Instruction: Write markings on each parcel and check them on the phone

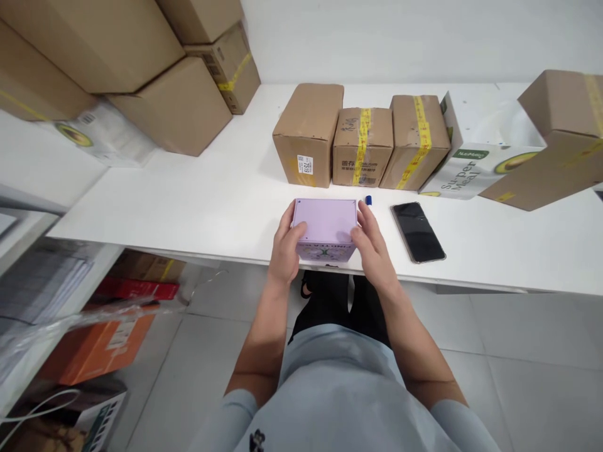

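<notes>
A light purple box [326,220] with a printed front rests at the front edge of the white table, its plain face turned up. My left hand [285,248] grips its left side, thumb on the top edge. On the opposite side, my right hand [374,251] holds the box between thumb and fingers. Just beyond my right fingertips lies a small blue object [368,200], too small to name. A dark-screened phone [418,231] lies on the table to the right of my right hand.
Cardboard boxes [308,135] with yellow tape line the back of the white table [226,207], beside a white Super Meal box [475,157]. More cartons [174,103] are stacked at the left. Below left, an orange box [106,342] sits on the floor near a shelf.
</notes>
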Available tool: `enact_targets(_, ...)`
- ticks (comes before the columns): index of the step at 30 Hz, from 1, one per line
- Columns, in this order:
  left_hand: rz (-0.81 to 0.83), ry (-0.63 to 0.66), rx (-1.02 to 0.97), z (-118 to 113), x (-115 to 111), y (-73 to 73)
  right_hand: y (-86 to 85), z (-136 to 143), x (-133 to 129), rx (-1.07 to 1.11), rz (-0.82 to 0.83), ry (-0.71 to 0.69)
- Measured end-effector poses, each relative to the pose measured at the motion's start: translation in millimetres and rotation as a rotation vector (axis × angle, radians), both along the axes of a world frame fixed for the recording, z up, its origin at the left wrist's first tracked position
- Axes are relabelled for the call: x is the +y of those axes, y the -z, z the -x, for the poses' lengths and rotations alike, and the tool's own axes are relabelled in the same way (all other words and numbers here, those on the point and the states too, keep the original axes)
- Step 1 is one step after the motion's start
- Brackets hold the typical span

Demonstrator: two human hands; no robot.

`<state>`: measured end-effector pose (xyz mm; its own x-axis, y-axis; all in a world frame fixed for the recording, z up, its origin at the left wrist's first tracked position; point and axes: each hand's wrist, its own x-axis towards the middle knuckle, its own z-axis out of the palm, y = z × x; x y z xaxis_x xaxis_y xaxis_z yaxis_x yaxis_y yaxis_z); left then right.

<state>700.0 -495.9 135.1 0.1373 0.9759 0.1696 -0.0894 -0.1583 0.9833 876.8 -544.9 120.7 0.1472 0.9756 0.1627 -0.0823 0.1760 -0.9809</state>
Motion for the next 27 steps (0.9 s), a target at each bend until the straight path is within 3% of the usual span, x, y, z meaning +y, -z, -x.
enact_targets(3, 0.048, 0.024, -0.031, -2.8, 1.7, -6.4, -10.2, 10.8, 4.7, 0.000, 0.036, 0.045)
enact_targets(10, -0.031, -0.002, 0.037, 1.7, 2.9, -5.9, -11.1, 12.2, 10.5, -0.002, 0.019, 0.057)
enact_targets(15, -0.281, -0.124, 0.063, 1.6, -17.7, 12.8, -9.2, 8.1, 0.4, -0.059, -0.136, -0.008)
enact_targets(19, -0.490, -0.230, 0.098, -3.3, -22.3, 38.7, 9.0, 7.0, 3.0, -0.057, -0.268, 0.012)
enact_targets(23, -0.518, -0.282, 0.167, -11.5, -20.1, 53.8, 28.0, 8.3, 7.8, -0.072, -0.242, 0.043)
enact_targets(27, -0.439, -0.297, 0.136, -18.0, -24.1, 50.8, 32.7, 8.6, 6.1, -0.100, -0.215, 0.049)
